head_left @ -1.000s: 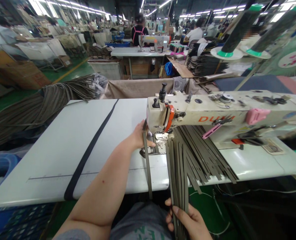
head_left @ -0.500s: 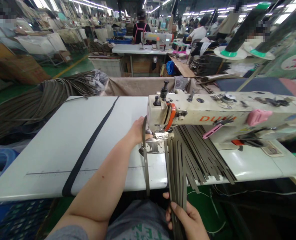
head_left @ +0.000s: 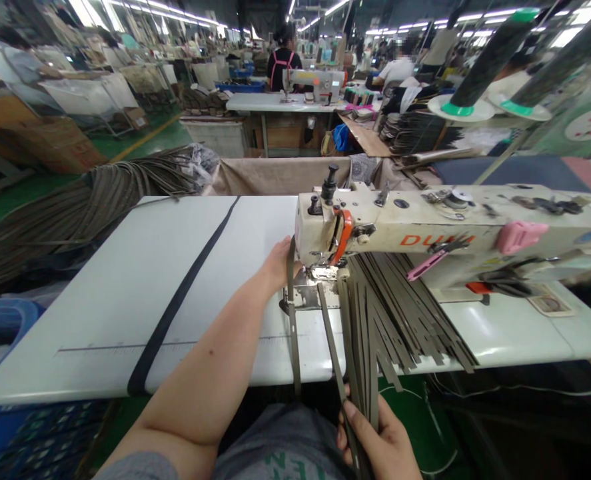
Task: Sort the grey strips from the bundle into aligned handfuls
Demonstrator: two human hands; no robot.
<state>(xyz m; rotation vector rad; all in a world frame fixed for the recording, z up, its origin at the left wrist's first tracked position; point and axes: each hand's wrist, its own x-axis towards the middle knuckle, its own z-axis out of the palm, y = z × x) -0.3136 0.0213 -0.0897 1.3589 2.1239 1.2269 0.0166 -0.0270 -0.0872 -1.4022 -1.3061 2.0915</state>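
Note:
A cream sewing machine (head_left: 425, 227) stands on a white table (head_left: 115, 293). My left hand (head_left: 279, 265) reaches to the needle area at the machine's head and pinches a grey-green strap (head_left: 292, 320) that hangs down over the table's front edge. My right hand (head_left: 378, 437), low by my lap, is closed on one strap (head_left: 331, 347) that slants up to the presser foot, separated from a bundle of like straps (head_left: 390, 313) fanned out under the machine arm and draping off the table.
A black band (head_left: 175, 300) crosses the table diagonally. A big heap of straps (head_left: 75, 207) lies at the left. A blue crate (head_left: 0, 320) sits at the lower left. Thread cones (head_left: 480, 60) stand at the upper right. Other workers sit at machines behind.
My right hand has pulled one strap away from the bundle, so it now slants alone toward the presser foot. My left hand stays at the needle.

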